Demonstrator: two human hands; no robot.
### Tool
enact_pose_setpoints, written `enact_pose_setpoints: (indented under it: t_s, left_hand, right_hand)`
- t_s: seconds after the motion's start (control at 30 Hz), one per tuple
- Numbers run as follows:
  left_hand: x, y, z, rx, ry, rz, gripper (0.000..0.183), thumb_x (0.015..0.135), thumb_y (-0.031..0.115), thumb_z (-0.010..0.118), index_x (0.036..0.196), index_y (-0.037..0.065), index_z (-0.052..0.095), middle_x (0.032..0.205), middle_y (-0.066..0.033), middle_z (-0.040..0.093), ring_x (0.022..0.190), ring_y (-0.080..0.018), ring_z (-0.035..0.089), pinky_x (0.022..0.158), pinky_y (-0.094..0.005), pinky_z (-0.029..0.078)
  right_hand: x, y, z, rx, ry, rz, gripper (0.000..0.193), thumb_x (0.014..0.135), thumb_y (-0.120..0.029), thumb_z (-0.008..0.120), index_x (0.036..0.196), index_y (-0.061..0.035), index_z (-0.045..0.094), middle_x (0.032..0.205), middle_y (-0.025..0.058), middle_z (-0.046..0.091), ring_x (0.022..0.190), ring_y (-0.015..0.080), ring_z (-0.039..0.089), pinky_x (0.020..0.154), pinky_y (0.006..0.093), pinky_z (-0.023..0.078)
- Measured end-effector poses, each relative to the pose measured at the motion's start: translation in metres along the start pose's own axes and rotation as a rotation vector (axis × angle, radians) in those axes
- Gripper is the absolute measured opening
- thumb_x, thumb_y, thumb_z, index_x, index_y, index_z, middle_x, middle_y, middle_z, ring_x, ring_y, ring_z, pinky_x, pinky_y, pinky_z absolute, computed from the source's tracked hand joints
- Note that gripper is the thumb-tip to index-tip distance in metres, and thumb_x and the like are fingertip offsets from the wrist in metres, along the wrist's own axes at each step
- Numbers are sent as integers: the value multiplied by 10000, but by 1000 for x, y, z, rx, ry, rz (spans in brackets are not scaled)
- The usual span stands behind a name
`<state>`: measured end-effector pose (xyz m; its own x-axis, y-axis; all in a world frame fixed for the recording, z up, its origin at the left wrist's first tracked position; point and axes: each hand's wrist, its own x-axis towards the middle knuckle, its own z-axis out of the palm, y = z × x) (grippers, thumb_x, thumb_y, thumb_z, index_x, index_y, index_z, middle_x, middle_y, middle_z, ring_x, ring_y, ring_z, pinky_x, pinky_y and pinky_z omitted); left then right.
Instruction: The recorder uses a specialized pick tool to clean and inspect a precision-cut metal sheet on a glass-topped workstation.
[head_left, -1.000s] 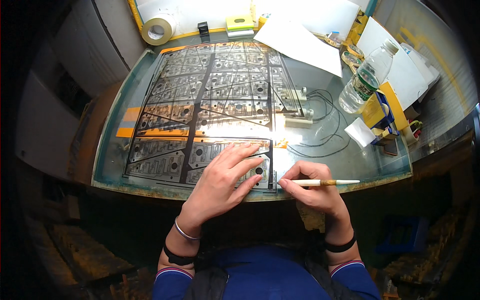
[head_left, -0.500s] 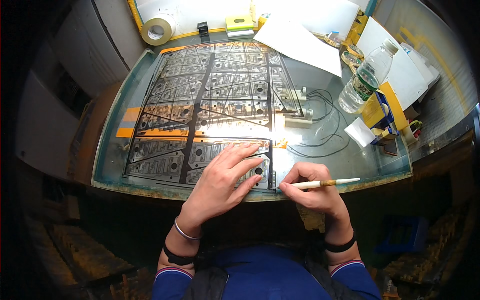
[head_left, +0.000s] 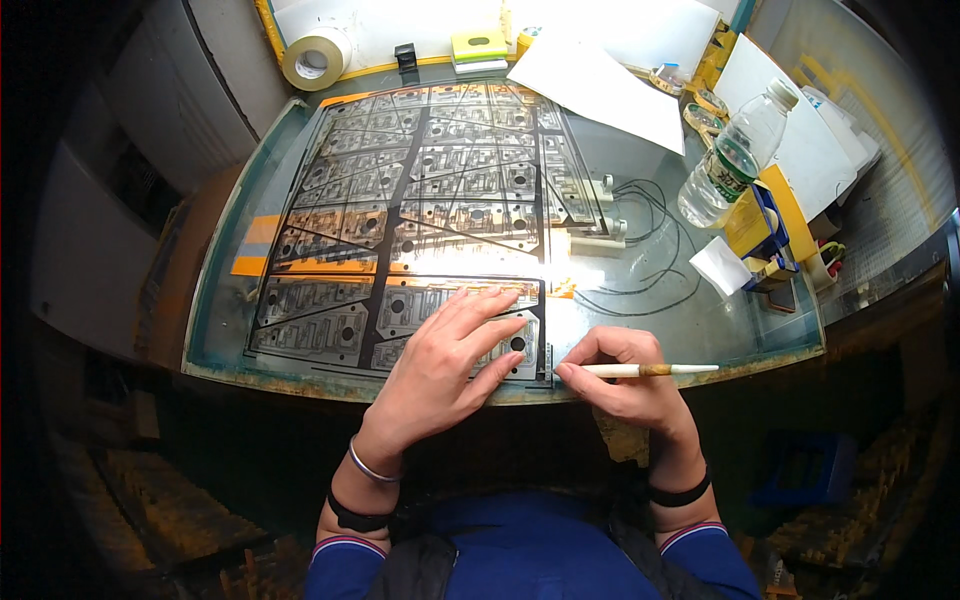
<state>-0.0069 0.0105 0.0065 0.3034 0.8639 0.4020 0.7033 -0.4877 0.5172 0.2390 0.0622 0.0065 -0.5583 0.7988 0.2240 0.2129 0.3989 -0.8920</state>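
Observation:
A large transparent film [head_left: 318,322], printed with dark circuit-like patterns in a grid, lies on a lit glass-topped table [head_left: 650,315]. My left hand [head_left: 450,358] rests over the film's near right part, fingers spread, and hides some of the pattern. Close to the film's near right corner, my right hand [head_left: 640,402] pinches a slim pen-like tool [head_left: 655,370] with a white barrel and a brown band. Its tapered white end points right. The other end is hidden at my fingertips, so I cannot tell which kind of tool it is.
A plastic bottle [head_left: 735,160] stands on the right, near tape rolls [head_left: 704,118] and a blue-yellow tape dispenser [head_left: 765,235]. Black cables [head_left: 668,220] show beneath the glass. White paper [head_left: 600,85], a yellow-green box [head_left: 479,44] and a big tape roll [head_left: 315,60] sit at the back.
The pen-like tool has tipped slightly, its right end now lower and the barrel more level. My right fingertips shifted a touch to the left. My left hand stays put.

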Motion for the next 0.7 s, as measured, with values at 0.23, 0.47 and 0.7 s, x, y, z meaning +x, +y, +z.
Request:
enact_pose_setpoints:
  t_s: [0.23,0.47,0.7]
  left_hand:
    - [0,0,0,-9,7,-1,360,947,189,762,1277,57,706,1422,-161,644,1367,-349,583,1203,-510,399]
    - [-1,-1,1,0,16,11,363,946,192,765,1277,54,706,1424,-159,644,1371,-345,582,1205,-508,399]
    - [-1,-1,1,5,11,12,334,970,209,737,1258,44,700,1414,-173,642,1354,-360,583,1205,-510,401]
  right_hand:
    - [-1,1,-3,18,-39,-19,108,859,-83,809,817,-15,736,710,77,718,614,127,674,565,292,508]
    - [-1,-1,0,-15,0,-30,112,855,-68,803,800,-15,722,711,78,715,619,131,677,572,291,511]
    - [-1,-2,-1,12,-12,-5,116,846,-73,809,798,-16,720,714,86,715,619,141,680,575,293,513]
